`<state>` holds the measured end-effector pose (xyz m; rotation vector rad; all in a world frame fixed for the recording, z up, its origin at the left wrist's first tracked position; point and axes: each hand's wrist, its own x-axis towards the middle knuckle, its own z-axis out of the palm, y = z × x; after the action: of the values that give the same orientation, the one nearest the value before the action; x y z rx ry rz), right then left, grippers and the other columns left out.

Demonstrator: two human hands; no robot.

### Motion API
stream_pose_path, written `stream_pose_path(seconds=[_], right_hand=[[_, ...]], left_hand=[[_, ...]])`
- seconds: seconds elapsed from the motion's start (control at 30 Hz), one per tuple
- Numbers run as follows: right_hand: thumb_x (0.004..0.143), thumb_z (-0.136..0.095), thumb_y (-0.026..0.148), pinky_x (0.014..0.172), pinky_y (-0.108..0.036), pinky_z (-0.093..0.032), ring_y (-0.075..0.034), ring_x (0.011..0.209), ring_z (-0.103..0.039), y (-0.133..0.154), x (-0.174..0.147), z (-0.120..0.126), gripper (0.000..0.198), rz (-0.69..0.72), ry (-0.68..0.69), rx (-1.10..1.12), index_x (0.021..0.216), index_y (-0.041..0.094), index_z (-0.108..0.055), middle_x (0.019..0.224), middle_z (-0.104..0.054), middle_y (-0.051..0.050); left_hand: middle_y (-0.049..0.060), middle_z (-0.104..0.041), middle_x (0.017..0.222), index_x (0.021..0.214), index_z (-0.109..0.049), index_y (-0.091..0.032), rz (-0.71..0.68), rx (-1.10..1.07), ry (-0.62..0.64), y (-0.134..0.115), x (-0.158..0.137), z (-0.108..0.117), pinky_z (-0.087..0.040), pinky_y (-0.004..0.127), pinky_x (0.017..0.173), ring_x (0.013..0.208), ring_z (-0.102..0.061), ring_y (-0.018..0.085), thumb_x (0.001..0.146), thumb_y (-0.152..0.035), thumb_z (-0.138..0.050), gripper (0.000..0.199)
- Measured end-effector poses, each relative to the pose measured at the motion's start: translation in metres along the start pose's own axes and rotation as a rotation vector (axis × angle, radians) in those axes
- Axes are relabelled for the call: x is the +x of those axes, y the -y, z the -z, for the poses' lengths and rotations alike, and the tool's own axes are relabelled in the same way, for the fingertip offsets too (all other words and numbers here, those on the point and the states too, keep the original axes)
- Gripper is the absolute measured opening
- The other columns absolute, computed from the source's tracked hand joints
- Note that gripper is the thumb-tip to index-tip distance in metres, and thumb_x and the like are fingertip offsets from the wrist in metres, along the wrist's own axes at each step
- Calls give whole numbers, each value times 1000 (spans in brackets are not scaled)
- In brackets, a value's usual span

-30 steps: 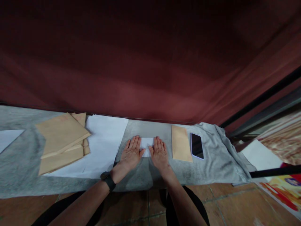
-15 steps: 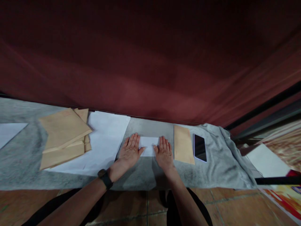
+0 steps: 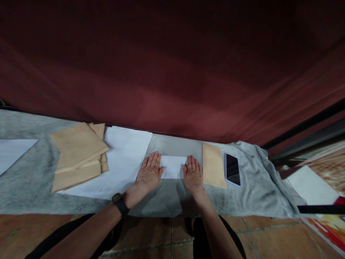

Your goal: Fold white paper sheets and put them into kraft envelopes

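Note:
A small folded white paper (image 3: 173, 167) lies flat on the grey cloth. My left hand (image 3: 150, 173) rests palm down over its left end, with the fingers stretched out and the thumb apart. Over the right end lies my right hand (image 3: 193, 175), also flat with straight fingers. Both palms hide the paper's ends, while its middle shows between the thumbs. A brown envelope (image 3: 214, 165) lies just right of my right hand. Left of my left hand are larger white sheets (image 3: 125, 154).
Several brown envelopes (image 3: 78, 147) lie in a loose pile on the white sheets. A phone (image 3: 233, 169) is right of the single envelope. Another white sheet (image 3: 13, 151) lies far left. The grey cloth (image 3: 253, 187) wrinkles at right; a dark red curtain (image 3: 161, 90) hangs behind.
My right hand has slid rightward along the paper, away from my left hand, so more of the paper shows between them. The view has shifted slightly.

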<state>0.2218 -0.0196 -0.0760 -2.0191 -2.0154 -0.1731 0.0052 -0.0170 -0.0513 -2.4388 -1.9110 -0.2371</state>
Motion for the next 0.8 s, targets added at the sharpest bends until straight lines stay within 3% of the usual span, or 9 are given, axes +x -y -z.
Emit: stream_pose_path(seconds=[0.27, 0.43, 0.6, 0.7, 0.8], right_hand=[[104, -33, 27, 117, -50, -36, -33, 144, -46, -5, 8, 5, 53, -73, 18, 11, 151, 5, -48, 156, -48, -21], [103, -31, 22, 119, -49, -34, -28, 148, -41, 0, 15, 4, 53, 52, 6, 136, 152, 9, -46, 158, -46, -17], [107, -28, 34, 124, -45, -30, -24, 152, -34, 23, 13, 10, 55, 161, 63, 272, 154, 8, -44, 163, -40, -16], [109, -25, 36, 126, -43, -26, -22, 153, -33, 36, 6, 11, 56, 245, 130, 289, 155, 10, -43, 163, -39, -13], [110, -24, 35, 127, -43, -23, -21, 154, -32, 41, 0, 11, 55, 242, 152, 232, 157, 13, -40, 164, -38, -12]], left_hand=[[20, -40, 161, 152, -43, -2, 10, -61, -8, 10, 0, -1, -30, 46, 124, 151, -36, 29, 102, -30, -31, 58], [15, -41, 162, 153, -44, -9, -117, -172, -35, 12, 13, -5, -31, 45, 125, 153, -35, 26, 102, -27, -34, 55], [17, -41, 162, 152, -43, -8, -237, -190, -53, -3, 22, -10, -32, 46, 125, 153, -34, 25, 102, -26, -32, 54], [17, -40, 162, 153, -42, -7, -261, -144, -31, -14, 18, -14, -29, 46, 126, 153, -32, 25, 101, -24, -31, 56], [17, -39, 163, 154, -41, -6, -245, -97, -16, -20, 13, -17, -25, 47, 127, 154, -31, 26, 100, -22, -30, 57]])
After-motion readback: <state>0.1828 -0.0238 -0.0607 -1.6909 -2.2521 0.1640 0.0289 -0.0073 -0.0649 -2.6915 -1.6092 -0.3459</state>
